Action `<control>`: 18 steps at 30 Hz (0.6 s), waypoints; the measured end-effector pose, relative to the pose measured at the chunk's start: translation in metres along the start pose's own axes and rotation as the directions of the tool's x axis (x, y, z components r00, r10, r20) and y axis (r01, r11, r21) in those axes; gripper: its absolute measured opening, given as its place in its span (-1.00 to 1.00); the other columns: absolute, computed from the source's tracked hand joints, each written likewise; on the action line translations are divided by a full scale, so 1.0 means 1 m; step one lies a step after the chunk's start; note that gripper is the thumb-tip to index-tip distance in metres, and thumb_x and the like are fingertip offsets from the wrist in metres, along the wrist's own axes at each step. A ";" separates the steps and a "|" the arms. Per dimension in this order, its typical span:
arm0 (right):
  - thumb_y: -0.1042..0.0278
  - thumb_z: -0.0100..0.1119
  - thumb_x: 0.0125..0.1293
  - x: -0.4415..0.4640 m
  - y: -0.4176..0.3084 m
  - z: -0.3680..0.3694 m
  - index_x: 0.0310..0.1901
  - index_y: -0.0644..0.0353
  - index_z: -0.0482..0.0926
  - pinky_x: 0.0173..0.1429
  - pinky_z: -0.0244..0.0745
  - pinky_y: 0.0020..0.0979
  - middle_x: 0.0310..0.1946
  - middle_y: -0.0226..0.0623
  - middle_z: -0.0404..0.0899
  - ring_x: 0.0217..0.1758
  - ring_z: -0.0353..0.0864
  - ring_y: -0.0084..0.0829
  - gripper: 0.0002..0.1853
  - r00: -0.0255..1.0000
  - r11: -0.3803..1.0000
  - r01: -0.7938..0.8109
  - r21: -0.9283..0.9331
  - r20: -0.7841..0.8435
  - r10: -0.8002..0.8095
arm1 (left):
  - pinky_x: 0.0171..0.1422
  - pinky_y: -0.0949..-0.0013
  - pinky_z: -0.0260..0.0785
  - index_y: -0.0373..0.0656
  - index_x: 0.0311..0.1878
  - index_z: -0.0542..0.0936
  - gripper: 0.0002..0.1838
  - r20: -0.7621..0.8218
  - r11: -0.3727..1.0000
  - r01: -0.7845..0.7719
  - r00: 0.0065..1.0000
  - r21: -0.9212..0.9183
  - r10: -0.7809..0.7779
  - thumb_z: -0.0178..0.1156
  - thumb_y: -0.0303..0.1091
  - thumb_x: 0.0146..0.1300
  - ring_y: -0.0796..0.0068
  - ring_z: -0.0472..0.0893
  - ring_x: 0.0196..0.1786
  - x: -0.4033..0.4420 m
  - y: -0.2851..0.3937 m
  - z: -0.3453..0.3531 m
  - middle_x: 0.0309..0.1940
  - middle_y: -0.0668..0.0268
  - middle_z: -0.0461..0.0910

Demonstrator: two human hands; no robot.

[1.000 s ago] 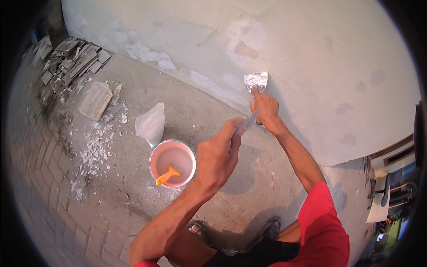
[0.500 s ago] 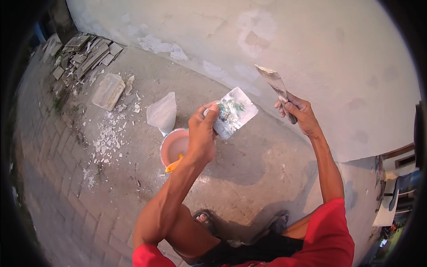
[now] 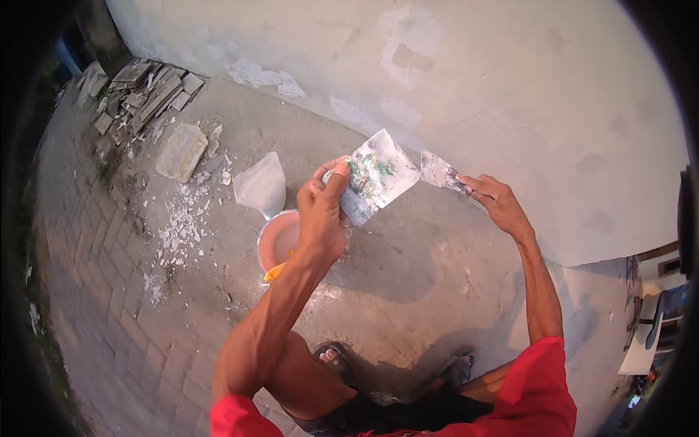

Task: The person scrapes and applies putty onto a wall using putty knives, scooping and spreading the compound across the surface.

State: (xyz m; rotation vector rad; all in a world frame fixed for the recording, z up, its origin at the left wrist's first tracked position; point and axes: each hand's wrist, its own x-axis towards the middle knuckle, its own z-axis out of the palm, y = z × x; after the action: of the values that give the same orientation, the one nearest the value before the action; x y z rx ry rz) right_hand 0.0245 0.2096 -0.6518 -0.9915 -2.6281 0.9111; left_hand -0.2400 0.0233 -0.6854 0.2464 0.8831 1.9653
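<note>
My left hand [image 3: 320, 207] grips a square white plate [image 3: 378, 177] smeared with green and grey, its thumb on the face. To its right, my right hand [image 3: 495, 202] is closed around the handle of a putty knife [image 3: 441, 172]. The knife's whitish blade points left, close to the plate's right corner. Below my left hand, and partly hidden by it, stands a pink bucket [image 3: 271, 240] with a yellow-handled tool [image 3: 274, 272] in it. A whitish plastic bag [image 3: 262, 185] is beside the bucket's rim.
A pale wall [image 3: 502, 109] with white patches rises ahead. Broken boards [image 3: 156, 93] are piled at the upper left. Below them lie a dirty plastic container [image 3: 182, 152] and scattered white flakes [image 3: 178, 229]. A chair [image 3: 661, 313] stands at the far right.
The putty knife has left the wall, and its blade has come down near the plate. My left hand has turned the plate from edge-on to face up.
</note>
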 end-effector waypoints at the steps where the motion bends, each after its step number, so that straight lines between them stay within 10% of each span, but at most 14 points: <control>1: 0.57 0.12 0.37 0.002 -0.008 -0.013 0.22 -0.08 0.62 0.08 0.38 -0.40 -0.25 -0.37 0.54 -0.17 0.43 -0.40 -0.56 0.995 0.996 -0.051 0.074 -0.080 0.057 | -0.12 0.50 0.52 -0.35 0.14 0.46 -0.57 0.011 0.998 -0.028 1.000 0.053 0.028 0.27 -0.23 0.38 0.60 0.63 -0.21 0.003 -0.002 0.000 -0.18 0.30 0.63; 5: 0.58 0.14 0.33 0.000 -0.064 -0.047 0.18 -0.20 0.65 -0.08 0.39 -0.29 -0.32 -0.44 0.48 -0.24 0.41 -0.40 -0.53 0.962 0.941 0.157 -0.300 -0.169 -0.214 | -0.22 0.55 0.46 -0.37 0.08 0.52 -0.61 0.052 0.969 -0.084 0.996 0.234 0.074 0.24 -0.22 0.41 0.67 0.59 -0.27 0.015 -0.021 0.007 -0.27 0.32 0.63; 7: 0.62 0.12 0.31 -0.010 -0.098 -0.059 0.15 -0.20 0.65 -0.20 0.31 -0.34 -0.36 -0.46 0.45 -0.25 0.40 -0.44 -0.52 0.878 0.431 0.322 -0.843 0.096 -0.469 | -0.24 0.56 0.45 -0.37 0.07 0.53 -0.62 0.111 0.950 -0.070 0.993 0.305 0.038 0.23 -0.22 0.42 0.67 0.58 -0.29 0.017 -0.024 0.030 -0.28 0.32 0.64; 10: 0.61 0.13 0.31 -0.010 -0.105 -0.078 0.14 -0.21 0.63 -0.24 0.22 -0.39 -0.37 -0.45 0.43 -0.24 0.39 -0.47 -0.53 0.942 0.246 0.215 -0.945 0.134 -0.308 | -0.29 0.56 0.42 -0.36 0.06 0.54 -0.64 0.154 0.916 -0.131 0.985 0.380 0.077 0.19 -0.21 0.44 0.69 0.56 -0.33 0.029 -0.017 0.035 -0.30 0.32 0.64; 13: 0.59 0.19 0.28 -0.014 -0.077 -0.085 0.20 -0.19 0.60 -0.24 0.34 -0.35 -0.33 -0.41 0.42 -0.23 0.42 -0.45 -0.50 0.997 0.311 0.071 -0.948 0.055 -0.058 | -0.32 0.56 0.39 -0.35 0.07 0.53 -0.64 0.137 0.873 -0.193 0.980 0.447 0.146 0.15 -0.20 0.48 0.70 0.54 -0.36 0.037 -0.013 0.023 -0.34 0.32 0.64; 18: 0.62 0.22 0.25 0.033 -0.071 -0.034 0.34 -0.18 0.46 -0.27 0.50 -0.33 -0.29 -0.37 0.41 -0.22 0.48 -0.40 -0.36 0.956 0.641 -0.079 -0.764 -0.240 -0.169 | -0.24 0.60 0.38 -0.29 0.12 0.52 -0.66 0.148 0.869 -0.210 0.976 0.447 0.160 0.11 -0.19 0.51 0.73 0.52 -0.30 0.029 -0.020 0.031 -0.28 0.34 0.63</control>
State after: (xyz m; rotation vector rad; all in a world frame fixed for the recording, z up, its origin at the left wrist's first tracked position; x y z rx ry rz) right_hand -0.0264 0.2057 -0.5832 -1.0806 -2.7413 -0.4535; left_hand -0.2270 0.0681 -0.6812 0.7305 1.2900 1.8668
